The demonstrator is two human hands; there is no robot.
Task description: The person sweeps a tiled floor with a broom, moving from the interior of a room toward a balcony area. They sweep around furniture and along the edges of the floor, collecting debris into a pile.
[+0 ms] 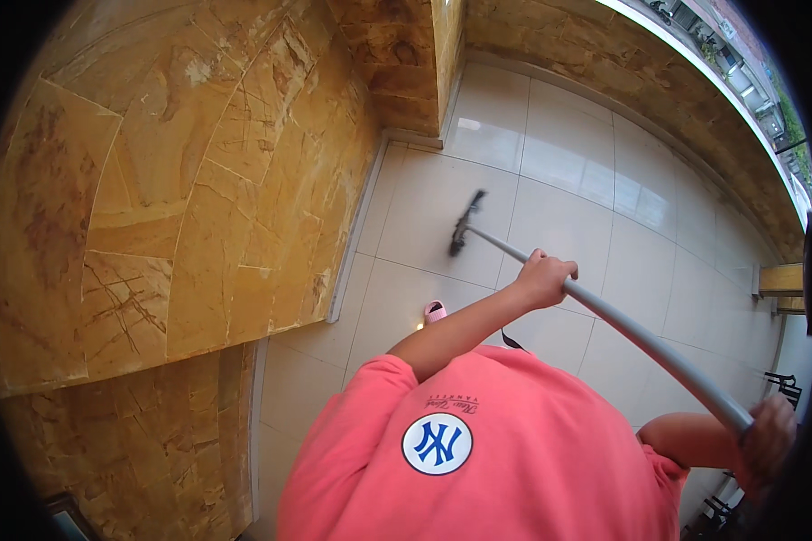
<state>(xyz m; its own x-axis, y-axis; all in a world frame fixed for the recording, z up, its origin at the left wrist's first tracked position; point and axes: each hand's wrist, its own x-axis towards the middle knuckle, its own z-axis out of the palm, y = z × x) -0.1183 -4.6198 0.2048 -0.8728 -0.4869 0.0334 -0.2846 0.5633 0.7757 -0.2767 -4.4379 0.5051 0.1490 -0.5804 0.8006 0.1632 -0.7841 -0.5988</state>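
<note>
A broom with a long grey handle (641,337) slants across the view from lower right to upper middle. Its narrow dark head (465,224) rests on the pale tiled floor, slightly blurred, so the bristles do not show clearly. My left hand (545,279) is wrapped round the lower part of the handle. Near the top end, at the right rim of the view, my right hand (770,435) grips the same handle; it is blurred and partly in shadow. A pink slipper (434,311) pokes out beyond my left forearm.
Brown stone-clad walls (180,207) stand close on the left, with a corner jutting out beyond the broom head. Another low stone wall (559,45) curves along the far side and right. Dark metal objects (783,388) and wooden blocks (779,281) are at the right edge.
</note>
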